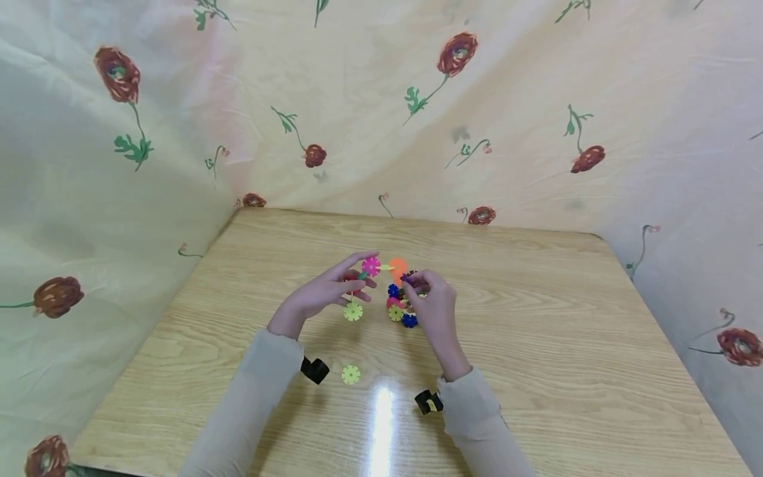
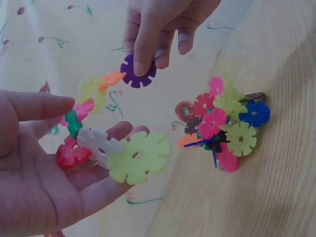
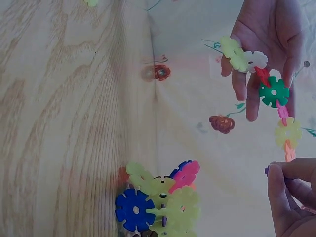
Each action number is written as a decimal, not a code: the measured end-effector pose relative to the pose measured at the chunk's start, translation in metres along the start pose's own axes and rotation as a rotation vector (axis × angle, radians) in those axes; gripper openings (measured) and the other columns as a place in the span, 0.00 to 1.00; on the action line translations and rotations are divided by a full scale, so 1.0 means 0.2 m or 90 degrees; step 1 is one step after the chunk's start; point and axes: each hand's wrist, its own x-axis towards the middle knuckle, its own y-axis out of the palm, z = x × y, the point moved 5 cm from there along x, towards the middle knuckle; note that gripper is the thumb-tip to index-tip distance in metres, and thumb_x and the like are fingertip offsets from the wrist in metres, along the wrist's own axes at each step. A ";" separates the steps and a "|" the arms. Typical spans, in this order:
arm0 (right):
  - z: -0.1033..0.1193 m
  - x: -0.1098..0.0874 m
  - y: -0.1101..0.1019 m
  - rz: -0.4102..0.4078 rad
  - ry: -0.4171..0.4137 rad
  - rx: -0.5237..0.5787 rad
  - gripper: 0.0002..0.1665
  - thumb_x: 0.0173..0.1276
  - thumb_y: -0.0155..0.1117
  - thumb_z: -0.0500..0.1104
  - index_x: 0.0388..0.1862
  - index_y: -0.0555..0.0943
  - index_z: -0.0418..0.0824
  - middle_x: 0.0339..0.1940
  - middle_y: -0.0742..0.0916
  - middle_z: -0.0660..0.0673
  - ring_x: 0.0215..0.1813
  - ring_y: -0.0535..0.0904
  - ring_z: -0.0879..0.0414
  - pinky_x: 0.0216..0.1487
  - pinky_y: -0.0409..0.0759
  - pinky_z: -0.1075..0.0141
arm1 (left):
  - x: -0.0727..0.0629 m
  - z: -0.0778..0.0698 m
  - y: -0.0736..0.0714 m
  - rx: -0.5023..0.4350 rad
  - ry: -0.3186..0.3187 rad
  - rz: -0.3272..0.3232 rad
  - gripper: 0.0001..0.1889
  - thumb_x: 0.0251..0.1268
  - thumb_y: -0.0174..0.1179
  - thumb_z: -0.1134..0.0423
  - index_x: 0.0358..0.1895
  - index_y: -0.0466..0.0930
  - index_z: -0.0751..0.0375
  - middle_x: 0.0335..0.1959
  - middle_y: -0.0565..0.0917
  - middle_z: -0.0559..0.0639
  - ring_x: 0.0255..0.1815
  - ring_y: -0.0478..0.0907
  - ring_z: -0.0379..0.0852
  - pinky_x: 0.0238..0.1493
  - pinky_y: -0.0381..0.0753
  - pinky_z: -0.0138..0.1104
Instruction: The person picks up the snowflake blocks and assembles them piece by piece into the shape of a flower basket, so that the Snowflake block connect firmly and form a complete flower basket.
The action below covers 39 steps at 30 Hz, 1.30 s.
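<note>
A chain of slotted plastic flower discs, yellow-green, white, red, green, pink, yellow and orange, hangs in the air between the hands. My left hand (image 1: pixel 318 290) carries one end across its palm and relaxed fingers, where the yellow-green disc (image 2: pixel 140 158) and white disc (image 2: pixel 100 144) lie. Between thumb and fingers, my right hand (image 1: pixel 438 301) pinches a purple disc (image 2: pixel 138 71). In the left wrist view its edge meets the orange disc (image 2: pixel 112 79) at the chain's far end; whether the slots interlock, I cannot tell.
Below the right hand, a heap of mixed discs (image 2: pixel 241 139) stands on the wooden table (image 1: pixel 536 331). One loose yellow-green disc (image 1: pixel 351 375) lies nearer the front. Flowered cloth (image 1: pixel 381 119) hangs behind the table and at both sides.
</note>
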 end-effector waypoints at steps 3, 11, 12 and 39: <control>-0.01 0.00 0.00 -0.002 -0.003 0.000 0.05 0.62 0.67 0.32 0.36 0.81 0.30 0.33 0.87 0.35 0.31 0.84 0.47 0.26 0.85 0.60 | 0.00 -0.01 0.00 0.018 0.000 0.002 0.28 0.78 0.42 0.63 0.76 0.49 0.38 0.61 0.72 0.69 0.55 0.78 0.64 0.41 0.80 0.37; -0.01 -0.01 0.00 0.000 -0.003 0.004 0.06 0.64 0.67 0.33 0.36 0.81 0.30 0.33 0.87 0.36 0.31 0.85 0.46 0.24 0.84 0.66 | 0.05 -0.02 0.00 0.069 -0.032 0.006 0.25 0.78 0.43 0.58 0.73 0.51 0.40 0.57 0.76 0.62 0.50 0.82 0.58 0.42 0.79 0.38; -0.01 -0.01 -0.01 0.000 -0.002 0.009 0.06 0.64 0.66 0.33 0.37 0.81 0.30 0.33 0.87 0.35 0.31 0.85 0.45 0.25 0.85 0.65 | 0.05 -0.02 0.00 0.071 -0.034 0.007 0.25 0.78 0.43 0.58 0.73 0.51 0.41 0.56 0.76 0.61 0.49 0.82 0.55 0.42 0.79 0.39; -0.04 0.00 -0.02 -0.030 -0.038 -0.047 0.06 0.63 0.68 0.34 0.37 0.83 0.32 0.34 0.88 0.37 0.32 0.86 0.48 0.24 0.81 0.74 | 0.17 -0.08 0.06 0.099 -0.092 0.037 0.23 0.76 0.35 0.66 0.70 0.62 0.61 0.39 0.74 0.53 0.31 0.69 0.43 0.31 0.72 0.30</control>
